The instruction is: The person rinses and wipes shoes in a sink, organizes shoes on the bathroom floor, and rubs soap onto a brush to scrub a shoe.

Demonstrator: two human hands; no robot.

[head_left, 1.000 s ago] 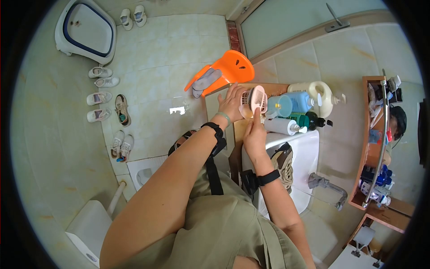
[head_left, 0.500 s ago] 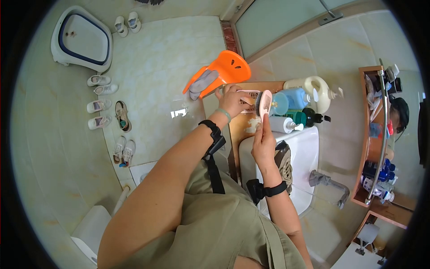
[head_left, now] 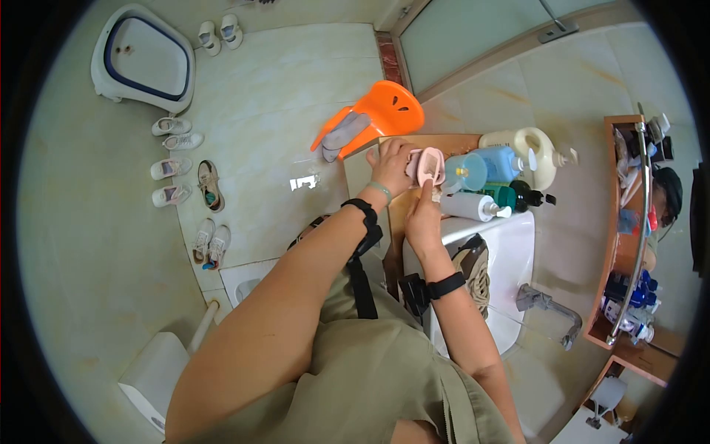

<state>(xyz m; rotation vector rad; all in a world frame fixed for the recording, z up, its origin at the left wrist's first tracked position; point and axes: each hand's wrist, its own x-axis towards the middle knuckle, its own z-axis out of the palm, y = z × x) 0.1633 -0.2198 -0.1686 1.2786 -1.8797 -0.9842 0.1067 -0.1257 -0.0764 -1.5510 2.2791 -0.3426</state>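
Observation:
My right hand grips the handle of a pink brush, bristles turned left toward my left hand. Fingers bent, my left hand is at a small pink holder over the wooden counter; what its fingers hold is hidden. Right beside the brush stands a light-blue translucent cup with something yellow inside. Below my right hand, a brown-and-beige lace-up shoe lies in the white sink.
Bottles crowd the counter: a cream jug, a blue bottle and a white pump bottle. The faucet juts over the sink's right side. An orange chair bears grey cloth. Several shoes line the floor by a basin.
The brush has shifted slightly left and down against the pink holder by my left hand. A tan piece visible at my left fingers before is now hidden. The whole view has slid a little right.

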